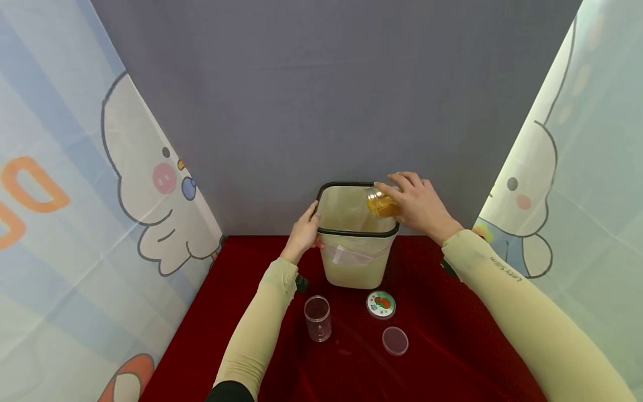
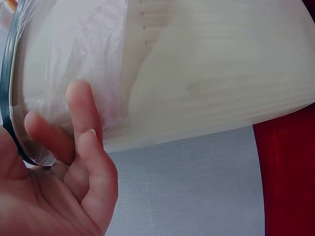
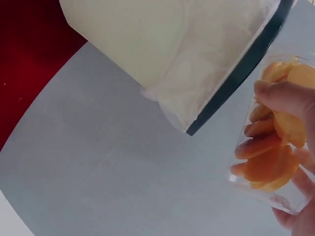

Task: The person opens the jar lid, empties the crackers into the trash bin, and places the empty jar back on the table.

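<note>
A cream-coloured bin [image 1: 354,271] with a dark rim and a clear plastic liner stands on a red cloth. My left hand [image 1: 302,231] grips the bin's rim at its left side, with fingers against the outer wall in the left wrist view. With my right hand [image 1: 421,205] I hold a clear jar [image 1: 380,203], tilted over the right part of the bin's opening. Orange, flat slices [image 3: 268,164] lie inside the jar, seen in the right wrist view. My thumb is on one side of the jar and other fingers show on its far side.
A clear open-topped jar [image 1: 318,322] stands in front of the bin, by my left forearm. To its right lie a round lid with an orange fruit picture [image 1: 381,305] and a plain translucent disc [image 1: 395,341]. A grey curtain [image 1: 331,100] hangs behind the bin.
</note>
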Motion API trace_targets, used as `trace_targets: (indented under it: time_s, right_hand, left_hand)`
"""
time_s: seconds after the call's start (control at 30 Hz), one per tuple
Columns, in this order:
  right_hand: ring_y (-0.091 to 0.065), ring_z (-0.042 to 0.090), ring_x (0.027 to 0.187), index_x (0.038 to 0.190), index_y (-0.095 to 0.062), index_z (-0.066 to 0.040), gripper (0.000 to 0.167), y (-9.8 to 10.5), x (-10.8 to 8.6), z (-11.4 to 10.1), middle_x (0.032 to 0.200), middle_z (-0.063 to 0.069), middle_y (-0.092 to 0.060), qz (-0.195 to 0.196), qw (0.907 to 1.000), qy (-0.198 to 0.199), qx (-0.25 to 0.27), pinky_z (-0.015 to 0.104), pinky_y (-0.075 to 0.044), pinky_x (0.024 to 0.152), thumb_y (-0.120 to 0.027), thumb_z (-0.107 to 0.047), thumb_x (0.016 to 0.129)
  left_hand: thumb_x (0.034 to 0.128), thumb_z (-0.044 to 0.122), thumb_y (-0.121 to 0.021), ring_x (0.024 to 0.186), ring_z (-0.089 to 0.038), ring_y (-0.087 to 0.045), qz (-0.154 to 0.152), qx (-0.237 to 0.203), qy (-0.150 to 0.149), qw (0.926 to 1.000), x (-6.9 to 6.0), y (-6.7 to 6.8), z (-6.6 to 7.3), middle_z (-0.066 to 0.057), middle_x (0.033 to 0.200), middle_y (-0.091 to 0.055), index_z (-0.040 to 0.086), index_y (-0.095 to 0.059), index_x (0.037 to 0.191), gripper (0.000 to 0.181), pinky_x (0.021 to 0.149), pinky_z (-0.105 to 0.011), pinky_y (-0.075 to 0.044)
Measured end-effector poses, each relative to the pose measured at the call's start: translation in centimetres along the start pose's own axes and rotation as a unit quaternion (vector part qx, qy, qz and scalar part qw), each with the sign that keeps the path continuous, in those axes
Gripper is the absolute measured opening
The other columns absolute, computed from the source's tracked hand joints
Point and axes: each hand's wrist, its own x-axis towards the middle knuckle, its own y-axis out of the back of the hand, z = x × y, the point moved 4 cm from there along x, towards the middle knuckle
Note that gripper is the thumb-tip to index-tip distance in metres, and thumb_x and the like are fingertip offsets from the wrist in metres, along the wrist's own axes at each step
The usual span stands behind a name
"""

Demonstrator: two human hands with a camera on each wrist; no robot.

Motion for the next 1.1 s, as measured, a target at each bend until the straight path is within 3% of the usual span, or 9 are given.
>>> trace_targets:
  time_s: [0.13,0.43,0.63,0.9,1.1]
  right_hand:
    - [-0.043,0.041,0.126,0.145,-0.051,-0.023,0.084,0.1,0.4,-0.2,0.140,0.020,-0.049,0.002,0.9999,0.013,-0.009,0.060,-0.047,0.081,-0.091,-0.029,0.071]
    - [-0.043,0.041,0.126,0.144,-0.052,-0.023,0.082,-0.2,0.3,-0.4,0.141,0.019,-0.049,-0.016,0.9998,0.008,-0.003,0.060,-0.046,0.083,-0.091,-0.031,0.073]
    - [-0.043,0.040,0.126,0.142,-0.054,-0.022,0.081,0.4,0.8,-0.5,0.138,0.019,-0.052,-0.009,0.9994,0.033,-0.011,0.059,-0.047,0.079,-0.091,-0.030,0.071]
    - [-0.043,0.040,0.126,0.144,-0.053,-0.022,0.081,0.9,1.1,-0.5,0.139,0.019,-0.051,-0.036,0.9992,0.017,-0.002,0.059,-0.047,0.082,-0.090,-0.030,0.072]
    - [-0.042,0.041,0.127,0.144,-0.053,-0.023,0.079,0.7,0.8,-0.3,0.140,0.019,-0.050,-0.050,0.9987,0.005,-0.006,0.059,-0.046,0.083,-0.090,-0.031,0.074]
  left_hand:
    - [0.1071,0.041,-0.037,0.065,-0.047,-0.066,0.008,0.000,0.002,1.0000,0.0,0.2,0.0,-0.011,0.056,-0.050,0.040,-0.028,0.156,0.050,0.051,-0.034,-0.052]
    - [0.1069,0.044,-0.036,0.051,-0.031,-0.064,0.000,0.004,0.005,1.0000,-0.2,0.2,-0.2,-0.010,0.055,-0.051,0.039,-0.027,0.157,0.052,0.052,-0.035,-0.053]
    - [0.1073,0.042,-0.037,0.057,-0.038,-0.066,0.001,-0.002,-0.001,1.0000,0.0,0.3,-0.2,-0.012,0.055,-0.051,0.040,-0.027,0.157,0.051,0.050,-0.036,-0.053]
    - [0.1074,0.042,-0.037,0.051,-0.030,-0.064,0.003,-0.002,-0.001,1.0000,0.0,0.5,-0.2,-0.013,0.056,-0.052,0.039,-0.027,0.157,0.051,0.051,-0.035,-0.053]
    - [0.1073,0.041,-0.037,0.060,-0.041,-0.067,0.004,0.003,0.002,1.0000,-0.2,0.3,-0.2,-0.012,0.056,-0.053,0.040,-0.027,0.157,0.050,0.051,-0.034,-0.053]
